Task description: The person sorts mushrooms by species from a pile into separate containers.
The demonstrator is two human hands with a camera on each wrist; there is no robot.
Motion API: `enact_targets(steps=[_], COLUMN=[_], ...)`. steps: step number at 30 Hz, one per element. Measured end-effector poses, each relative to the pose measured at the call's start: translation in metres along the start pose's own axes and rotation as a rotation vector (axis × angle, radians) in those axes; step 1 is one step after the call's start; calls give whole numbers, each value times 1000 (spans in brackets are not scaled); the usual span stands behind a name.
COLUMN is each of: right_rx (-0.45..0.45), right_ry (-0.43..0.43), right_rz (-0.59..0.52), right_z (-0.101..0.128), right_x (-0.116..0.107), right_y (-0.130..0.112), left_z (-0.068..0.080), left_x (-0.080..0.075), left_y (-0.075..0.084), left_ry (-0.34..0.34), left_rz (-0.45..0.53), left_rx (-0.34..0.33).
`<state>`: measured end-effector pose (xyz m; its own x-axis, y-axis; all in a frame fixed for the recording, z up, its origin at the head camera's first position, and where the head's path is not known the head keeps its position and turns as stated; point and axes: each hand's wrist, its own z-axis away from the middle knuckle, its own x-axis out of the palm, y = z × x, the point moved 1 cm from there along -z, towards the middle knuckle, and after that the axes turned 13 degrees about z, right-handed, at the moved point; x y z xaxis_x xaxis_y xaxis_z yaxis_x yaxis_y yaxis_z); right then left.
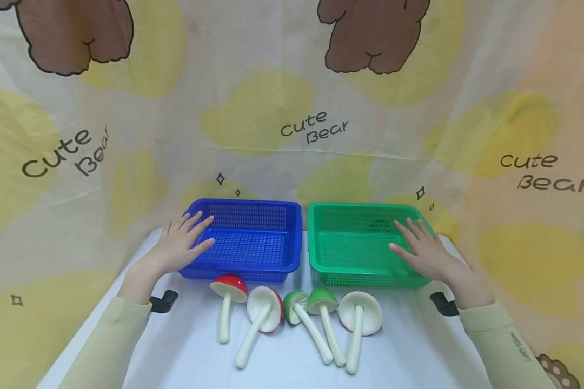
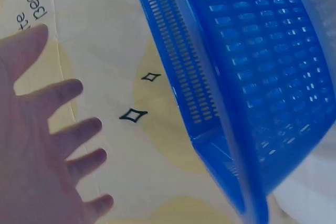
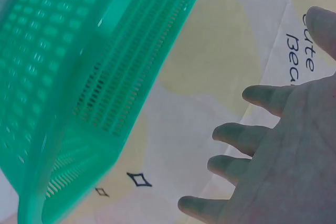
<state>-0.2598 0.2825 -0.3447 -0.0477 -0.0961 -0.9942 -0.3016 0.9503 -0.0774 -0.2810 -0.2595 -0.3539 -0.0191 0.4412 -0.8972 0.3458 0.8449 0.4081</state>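
Note:
My left hand [image 1: 177, 243] is spread with straight fingers over the left end of a blue plastic basket [image 1: 294, 237]. Over the right end of a green basket [image 1: 313, 254], my right hand [image 1: 425, 251] is held the same way. Both wrist views show the fingers apart and holding nothing. In front of the baskets lie toy mushrooms: a red-capped mushroom [image 1: 229, 286], a second red one [image 1: 260, 319] with its pale underside showing, a green-capped mushroom [image 1: 297, 302], another green one [image 1: 323, 300], and a red-rimmed mushroom [image 1: 360, 319] at the right.
A white table [image 1: 190, 346] carries the baskets and mushrooms. Behind it hangs a cloth backdrop [image 1: 253, 119] printed with bears, yellow patches and "Cute Bear" lettering. The two baskets stand side by side with a narrow gap between them. Black straps [image 1: 164, 301] sit at the wrists.

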Motion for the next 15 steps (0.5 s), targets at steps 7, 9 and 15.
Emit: enact_targets(steps=[7, 9, 15], right_rx=[-51, -70, -110], right_ry=[-15, -9, 73], right_rz=[-212, -263, -296], right_z=[6, 8, 14], right_x=[4, 8, 24], right_y=[-12, -18, -35], left_z=[8, 12, 26], left_x=[-3, -2, -2], left_y=[-12, -16, -29], left_ry=[87, 115, 206], left_rz=[82, 103, 180], left_rx=[113, 143, 164])
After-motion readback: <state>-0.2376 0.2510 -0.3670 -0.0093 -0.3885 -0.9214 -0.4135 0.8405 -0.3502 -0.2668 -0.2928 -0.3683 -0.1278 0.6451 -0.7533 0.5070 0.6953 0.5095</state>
